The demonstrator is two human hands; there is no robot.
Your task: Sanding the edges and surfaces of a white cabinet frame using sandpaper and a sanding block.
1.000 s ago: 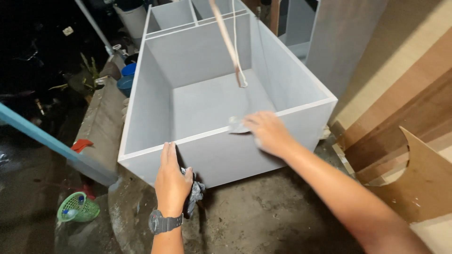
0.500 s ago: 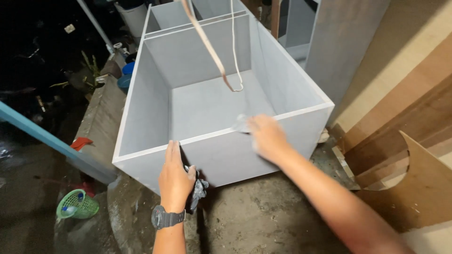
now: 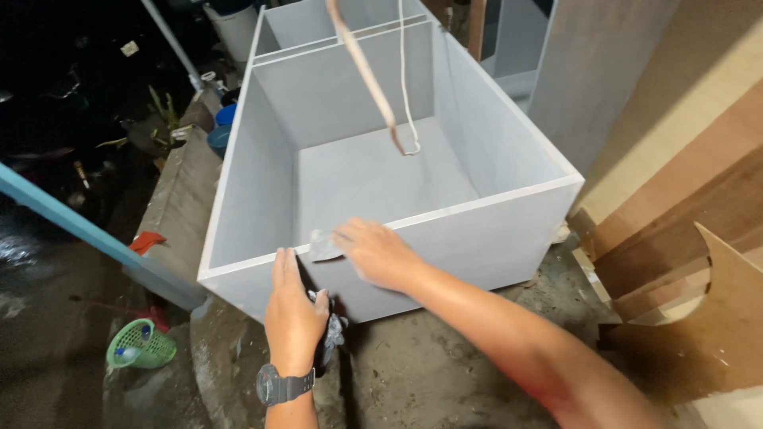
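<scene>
A big grey open-topped box [image 3: 493,119] of flat panels stands on the concrete ground. My right hand [image 3: 377,254] presses a small pale cloth [image 3: 322,246] onto the top edge of the box's near wall. My left hand [image 3: 292,314] lies flat against the outside of that wall, just left of the right hand, with a dark rag [image 3: 332,330] bunched under its fingers. A dark watch [image 3: 284,387] is on the left wrist.
A strap and a white cord [image 3: 405,87] hang down over the box. A second grey compartment [image 3: 318,20] stands behind it. Wooden boards [image 3: 683,183] lean at the right. A green basket [image 3: 141,345] and a blue beam [image 3: 71,226] lie at the left.
My right hand has slid the pale cloth leftward along the near wall's top edge, ending close to my left hand. The left hand stays on the wall's outside.
</scene>
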